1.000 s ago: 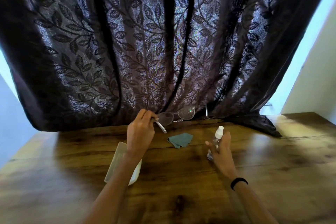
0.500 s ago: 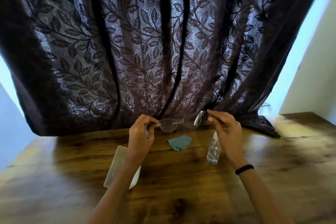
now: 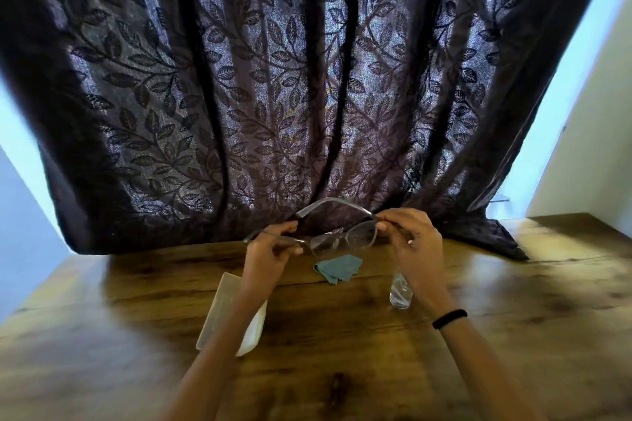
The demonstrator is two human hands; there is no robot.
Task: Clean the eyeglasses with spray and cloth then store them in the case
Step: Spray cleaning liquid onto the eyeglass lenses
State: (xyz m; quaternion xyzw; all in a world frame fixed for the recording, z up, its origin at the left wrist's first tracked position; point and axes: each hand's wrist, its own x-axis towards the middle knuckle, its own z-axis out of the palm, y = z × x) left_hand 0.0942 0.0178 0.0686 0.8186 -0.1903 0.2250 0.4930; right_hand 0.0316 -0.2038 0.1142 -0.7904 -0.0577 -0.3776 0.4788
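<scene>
1. The dark purple sheer curtain with a leaf-vine pattern eats up most of the frame, top to middle, and its hem bunches onto the table at centre right.
2. A brown wooden table with a visible grain fills the whole bottom third, with glare on its left and right sides.
3. The left hand sits just left of centre, fingers closed in a pinch on the left temple arm of the glasses, and its forearm runs down to the bottom edge.
4. The right hand is just right of centre, fingertips pinched on the right end of the frame by the hinge. A black band circles that wrist.
5. A pale, clear-ish rectangular eyeglass case lies on the table at lower left of centre, partly hidden under the left forearm. Can't tell if it's open or closed.
6. The thin grey-framed eyeglasses with clear lenses are held up off the table between both hands, dead centre, with one temple arm arching up against the curtain.
7. A small blue-grey cleaning cloth, crumpled, lies on the table right below the glasses.
8. A small clear plastic spray bottle stands on the table under the right wrist, its top hidden by the hand.
</scene>
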